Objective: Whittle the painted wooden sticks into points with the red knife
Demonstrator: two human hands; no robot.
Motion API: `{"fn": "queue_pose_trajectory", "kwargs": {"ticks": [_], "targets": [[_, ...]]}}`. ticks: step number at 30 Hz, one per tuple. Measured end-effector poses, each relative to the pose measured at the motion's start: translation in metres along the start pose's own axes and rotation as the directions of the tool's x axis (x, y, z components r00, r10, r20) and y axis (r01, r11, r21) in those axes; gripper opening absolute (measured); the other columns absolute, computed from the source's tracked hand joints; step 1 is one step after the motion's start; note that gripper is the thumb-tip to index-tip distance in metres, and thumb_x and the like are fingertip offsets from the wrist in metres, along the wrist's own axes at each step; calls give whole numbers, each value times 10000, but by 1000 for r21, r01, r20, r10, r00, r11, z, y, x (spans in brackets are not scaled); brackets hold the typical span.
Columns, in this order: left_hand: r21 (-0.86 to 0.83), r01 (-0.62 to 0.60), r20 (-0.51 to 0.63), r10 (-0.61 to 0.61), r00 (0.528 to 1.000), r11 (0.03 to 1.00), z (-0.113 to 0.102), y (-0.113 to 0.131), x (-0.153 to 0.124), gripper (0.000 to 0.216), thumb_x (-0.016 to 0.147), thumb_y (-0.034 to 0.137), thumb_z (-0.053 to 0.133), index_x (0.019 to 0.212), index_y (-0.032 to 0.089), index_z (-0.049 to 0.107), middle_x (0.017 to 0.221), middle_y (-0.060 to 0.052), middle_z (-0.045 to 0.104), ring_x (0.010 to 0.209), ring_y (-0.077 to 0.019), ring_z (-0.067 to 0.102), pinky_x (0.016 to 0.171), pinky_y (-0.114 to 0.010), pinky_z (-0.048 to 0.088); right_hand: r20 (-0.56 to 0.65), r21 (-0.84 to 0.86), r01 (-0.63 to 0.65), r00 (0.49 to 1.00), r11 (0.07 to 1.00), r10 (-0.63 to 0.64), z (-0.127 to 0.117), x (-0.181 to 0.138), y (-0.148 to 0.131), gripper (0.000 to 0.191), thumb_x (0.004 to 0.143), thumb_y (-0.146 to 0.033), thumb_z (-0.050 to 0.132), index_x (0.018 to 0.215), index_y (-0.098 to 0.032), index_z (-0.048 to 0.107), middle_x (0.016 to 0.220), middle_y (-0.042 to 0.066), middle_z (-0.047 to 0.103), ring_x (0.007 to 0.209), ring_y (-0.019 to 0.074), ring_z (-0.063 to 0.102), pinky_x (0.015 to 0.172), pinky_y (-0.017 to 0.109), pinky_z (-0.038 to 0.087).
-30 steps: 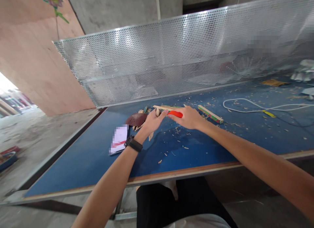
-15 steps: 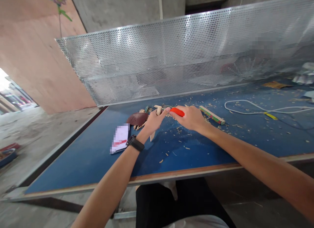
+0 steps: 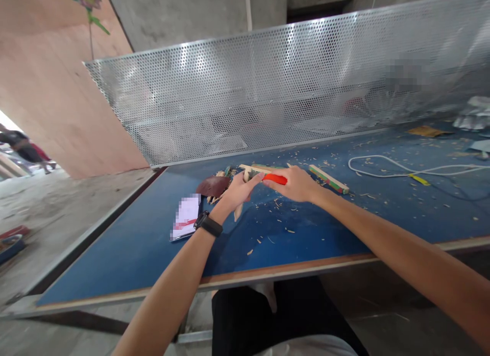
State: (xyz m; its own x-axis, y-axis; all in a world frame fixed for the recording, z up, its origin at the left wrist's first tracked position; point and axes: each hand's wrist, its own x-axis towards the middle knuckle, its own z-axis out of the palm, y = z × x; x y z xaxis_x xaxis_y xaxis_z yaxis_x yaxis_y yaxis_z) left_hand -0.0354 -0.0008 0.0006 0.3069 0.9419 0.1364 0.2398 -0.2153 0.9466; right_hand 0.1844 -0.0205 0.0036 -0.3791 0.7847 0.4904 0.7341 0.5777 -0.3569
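My left hand point(image 3: 238, 190), with a black watch at the wrist, is closed around a pale carved piece of wood point(image 3: 238, 213). One end of the wood sticks out below my fingers, and another part shows above them. My right hand point(image 3: 300, 185) grips the red handle of a carving knife point(image 3: 276, 179). My left thumb reaches to the front of that handle, close to my right hand. The blade lies by the wood, but its edge and exact contact are too small to make out. Both hands are just above the blue tabletop point(image 3: 126, 243).
Left of my hands lie a phone point(image 3: 187, 217) and a dark reddish-brown piece point(image 3: 212, 186) among wood scraps. To the right are a painted wooden stick point(image 3: 328, 179) and a white cable point(image 3: 367, 162). Shavings dot the table. A perforated metal screen point(image 3: 229, 100) stands behind.
The knife's red handle has turned slightly flatter, and my hands stay close together around the wood. The view has shifted a little; a person now shows at the far left.
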Motion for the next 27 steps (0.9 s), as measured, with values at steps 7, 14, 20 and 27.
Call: {"fn": "queue_pose_trajectory", "kwargs": {"ticks": [7, 14, 20, 27], "targets": [[66, -61, -1, 61, 998, 996, 2, 0, 0, 544, 905, 703, 671, 736, 226, 470, 546, 45, 369, 487, -87, 324, 495, -276, 245, -26, -67, -25, 999, 997, 23, 0, 1, 1, 555, 983, -678, 517, 1303, -316, 792, 818, 64, 792, 701, 240, 675, 634, 349, 400], [268, -85, -101, 115, 988, 960, 3, 8, -2, 582, 927, 697, 632, 700, 235, 359, 572, 51, 346, 504, -92, 297, 508, -287, 202, -151, -239, -84, 987, 967, 48, 6, -1, -1, 577, 975, -727, 496, 1262, -331, 803, 784, 72, 781, 681, 252, 672, 613, 336, 344], [229, -88, -211, 138, 968, 969, 9, 11, -4, 554, 987, 669, 553, 719, 230, 348, 611, 42, 387, 539, -92, 341, 523, -272, 250, -164, -115, -139, 979, 984, 119, 5, 0, -11, 536, 1004, -704, 464, 1034, -305, 821, 779, 56, 765, 660, 226, 638, 596, 332, 320], [244, -76, -110, 105, 988, 967, 4, 3, -3, 593, 950, 676, 614, 714, 237, 294, 585, 50, 334, 520, -89, 297, 510, -282, 237, -29, 2, -66, 997, 998, 67, 0, 1, 2, 531, 958, -700, 545, 1124, -283, 829, 680, 36, 708, 609, 203, 583, 608, 333, 363]]}}
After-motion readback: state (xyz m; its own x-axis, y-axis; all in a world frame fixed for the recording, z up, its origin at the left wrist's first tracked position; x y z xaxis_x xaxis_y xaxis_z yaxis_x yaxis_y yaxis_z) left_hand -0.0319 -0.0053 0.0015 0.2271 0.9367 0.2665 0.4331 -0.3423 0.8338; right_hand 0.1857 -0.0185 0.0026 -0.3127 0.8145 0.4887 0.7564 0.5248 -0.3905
